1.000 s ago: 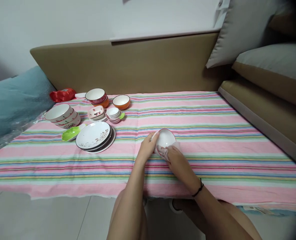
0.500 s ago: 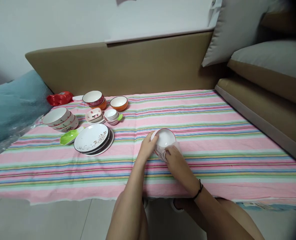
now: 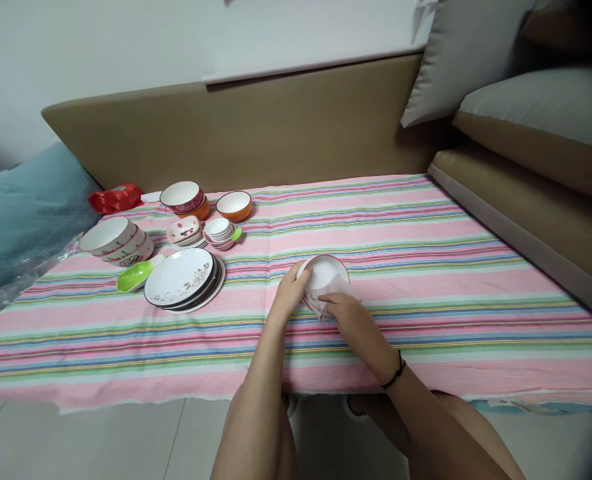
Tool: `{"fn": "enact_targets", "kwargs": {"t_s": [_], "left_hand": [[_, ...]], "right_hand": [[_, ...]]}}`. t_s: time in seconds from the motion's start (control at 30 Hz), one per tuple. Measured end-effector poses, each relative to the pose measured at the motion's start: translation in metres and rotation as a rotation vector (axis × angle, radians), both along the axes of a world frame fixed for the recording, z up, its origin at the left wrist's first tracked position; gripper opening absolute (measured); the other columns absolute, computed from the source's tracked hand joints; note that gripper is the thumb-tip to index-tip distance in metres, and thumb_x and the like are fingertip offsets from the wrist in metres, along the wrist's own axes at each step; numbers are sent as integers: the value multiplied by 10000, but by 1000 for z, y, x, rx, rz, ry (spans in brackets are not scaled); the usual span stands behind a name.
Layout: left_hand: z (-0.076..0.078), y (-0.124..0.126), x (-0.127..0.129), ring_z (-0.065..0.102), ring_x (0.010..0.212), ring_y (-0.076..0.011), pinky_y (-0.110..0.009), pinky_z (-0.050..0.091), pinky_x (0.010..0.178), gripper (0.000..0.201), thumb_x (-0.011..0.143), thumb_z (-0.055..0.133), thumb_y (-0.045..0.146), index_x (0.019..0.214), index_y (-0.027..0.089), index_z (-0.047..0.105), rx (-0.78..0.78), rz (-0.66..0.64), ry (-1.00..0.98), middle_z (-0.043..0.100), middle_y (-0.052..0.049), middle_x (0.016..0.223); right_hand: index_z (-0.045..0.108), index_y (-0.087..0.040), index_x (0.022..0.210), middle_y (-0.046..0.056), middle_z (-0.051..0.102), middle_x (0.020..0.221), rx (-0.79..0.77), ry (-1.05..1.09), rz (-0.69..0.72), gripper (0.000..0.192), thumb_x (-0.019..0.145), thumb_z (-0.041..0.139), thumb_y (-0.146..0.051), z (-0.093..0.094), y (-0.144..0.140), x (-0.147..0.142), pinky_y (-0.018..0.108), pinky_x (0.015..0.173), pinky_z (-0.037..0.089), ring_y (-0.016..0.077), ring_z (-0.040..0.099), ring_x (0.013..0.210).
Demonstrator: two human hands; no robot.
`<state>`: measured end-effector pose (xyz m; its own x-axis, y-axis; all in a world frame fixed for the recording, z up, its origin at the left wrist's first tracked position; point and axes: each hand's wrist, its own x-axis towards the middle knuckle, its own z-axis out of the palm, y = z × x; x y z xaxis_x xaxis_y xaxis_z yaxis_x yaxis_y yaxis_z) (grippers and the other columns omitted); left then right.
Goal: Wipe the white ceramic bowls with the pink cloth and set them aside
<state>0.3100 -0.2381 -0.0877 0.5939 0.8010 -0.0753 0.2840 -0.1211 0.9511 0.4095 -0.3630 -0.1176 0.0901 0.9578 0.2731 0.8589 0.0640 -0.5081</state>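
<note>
Lying at the far left of the pink striped cloth-covered surface (image 3: 426, 267) was a crumpled red plastic bag (image 3: 109, 198), beside a teal cushion (image 3: 21, 213). Next came a stack of white bowls with red patterning (image 3: 113, 239), then a lime-green leaf-shaped dish (image 3: 135, 276) touching a stack of white round plates with dark rims and a floral print (image 3: 182, 287). Behind these sat a pink-walled bowl nested on an orange one (image 3: 183, 198), a small pink tray-like dish (image 3: 184, 230), a stack of small white saucers (image 3: 219, 231), and a separate orange bowl with white interior (image 3: 234, 205).

Near the middle of the cloth, the left hand (image 3: 291, 293) was cupped against the left wall of a small white bowl with a red rim (image 3: 325, 275), which sat tilted toward the camera. The right hand (image 3: 349, 317) was clenched on a pale pink cloth (image 3: 326, 300), pressing it to the bowl's near side and lip. A black band circled the right wrist. Brown upholstered cushions (image 3: 526, 180) bordered the right.
</note>
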Motion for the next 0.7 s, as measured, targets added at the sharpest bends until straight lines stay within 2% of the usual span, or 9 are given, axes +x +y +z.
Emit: {"fn": "enact_targets", "kwargs": {"t_s": [0.07,0.13,0.27,0.4,0.47,0.53,0.63,0.7], "left_hand": [[1,0,0,542,1170,-227,-354,391,1021,381,863,466,331,1194,209,610,13,-10,-6,612,-41,1271],[1,-1,0,548,1158,-227,-353,397,1013,378,864,468,330,1192,208,610,20,-16,-16,618,-43,1259],[1,-2,0,554,1147,-232,-359,395,1017,374,864,471,330,1185,204,615,25,-13,-23,625,-44,1249],[1,-2,0,574,1107,-226,-350,416,992,360,858,469,326,1162,211,623,15,-9,-11,645,-35,1212],[0,-2,0,578,1093,-221,-341,422,983,353,858,466,322,1153,209,624,31,-22,-21,650,-33,1197],[-1,-2,0,573,1102,-221,-339,417,988,352,863,462,326,1154,208,620,47,-30,-31,645,-33,1205],[0,-2,0,559,1130,-221,-337,399,1010,352,872,453,336,1161,215,614,52,-37,-21,631,-26,1232],[2,-3,0,549,1147,-222,-338,386,1023,350,875,453,342,1156,211,616,44,-35,-6,628,-30,1239]], "right_hand": [[655,-132,1061,113,661,1150,-33,-21,19,398,817,363,-15,-6,-4,2,390,961,462,214,591,1073],[587,-81,1183,154,614,1234,-53,-89,6,433,785,421,-33,-11,-8,0,430,1037,408,250,544,1168],[569,-43,1185,219,530,1323,-14,-212,-107,415,781,541,-136,-12,-7,-9,514,1093,329,330,444,1271],[561,-100,1225,182,592,1257,-28,-163,-108,428,814,604,-212,-12,0,-12,490,1040,409,302,530,1181],[571,-112,1235,180,596,1260,-44,-108,-94,405,855,577,-253,-11,3,-12,507,1053,388,302,528,1197],[570,-147,1257,155,578,1301,-51,36,-57,379,922,476,-298,-8,5,-13,504,1071,365,282,505,1239],[503,-206,1331,91,545,1355,-27,365,10,429,989,280,-338,0,5,-17,409,1051,412,208,499,1258],[465,-207,1362,82,524,1378,-24,431,45,445,990,272,-355,1,3,-19,381,1045,420,196,487,1269]]}}
